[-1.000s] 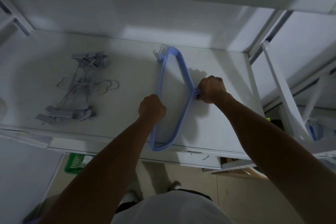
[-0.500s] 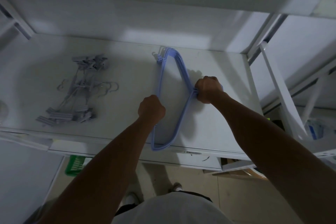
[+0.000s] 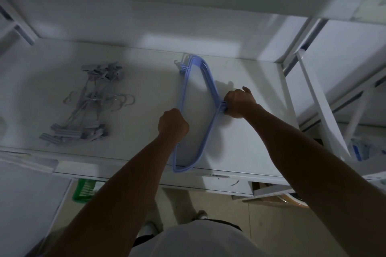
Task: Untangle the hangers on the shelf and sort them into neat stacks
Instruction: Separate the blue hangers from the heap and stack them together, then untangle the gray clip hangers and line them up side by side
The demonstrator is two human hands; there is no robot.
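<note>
A stack of blue plastic hangers (image 3: 205, 73) lies on the white shelf (image 3: 250, 142), running from the back wall to the front edge. My left hand (image 3: 173, 125) grips the stack's long straight bar in a fist. My right hand (image 3: 239, 102) grips the hook end at the stack's right corner. To the left on the shelf lies a pile of grey clip hangers (image 3: 92, 102), hooks pointing right, untouched by either hand.
White shelf posts (image 3: 292, 52) stand at the right and a slanted white bar (image 3: 319, 106) beyond them. A green basket (image 3: 83, 191) sits on the floor below the shelf's front edge. A cardboard box (image 3: 269, 198) shows under the shelf at right.
Both hands keep their hold on the blue hangers. The stack has barely shifted; my right thumb now sticks up a little.
</note>
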